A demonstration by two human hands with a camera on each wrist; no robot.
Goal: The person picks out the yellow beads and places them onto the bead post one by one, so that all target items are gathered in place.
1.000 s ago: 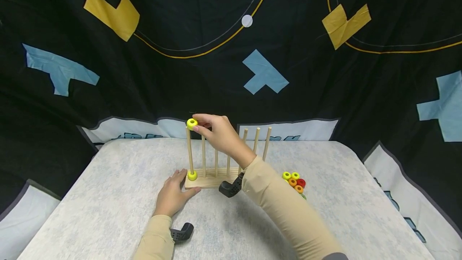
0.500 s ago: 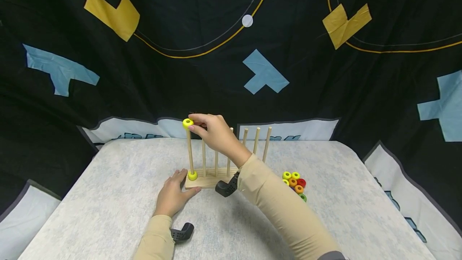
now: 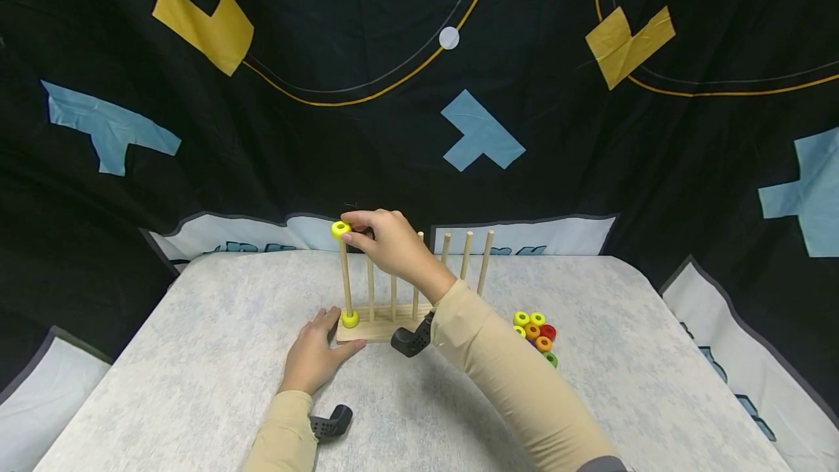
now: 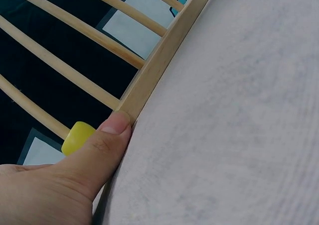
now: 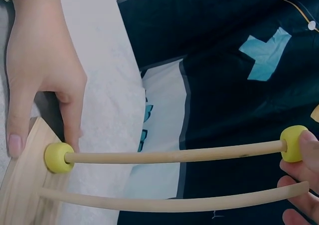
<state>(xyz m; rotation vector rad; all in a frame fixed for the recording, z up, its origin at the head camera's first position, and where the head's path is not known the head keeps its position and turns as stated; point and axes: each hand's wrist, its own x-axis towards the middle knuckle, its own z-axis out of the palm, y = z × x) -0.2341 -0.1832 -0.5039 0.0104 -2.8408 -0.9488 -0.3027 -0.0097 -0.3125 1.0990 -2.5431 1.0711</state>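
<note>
Pinching a yellow bead (image 3: 340, 231) between thumb and fingers of the right hand (image 3: 393, 242), at the very top of the leftmost peg (image 3: 345, 275) of a wooden rack (image 3: 380, 330). Held right against the peg's tip; cannot tell how far threaded. Gripping the rack's left end with the left hand (image 3: 314, 357), with thumb on the front edge and fingers at the end. Seen at the foot of the same peg: a second yellow bead (image 3: 350, 322). Spread right of the rack on a pale table (image 3: 623, 384): loose beads (image 3: 532, 336) in yellow, orange, red and green, partly hidden by the right sleeve (image 3: 498, 363).
</note>
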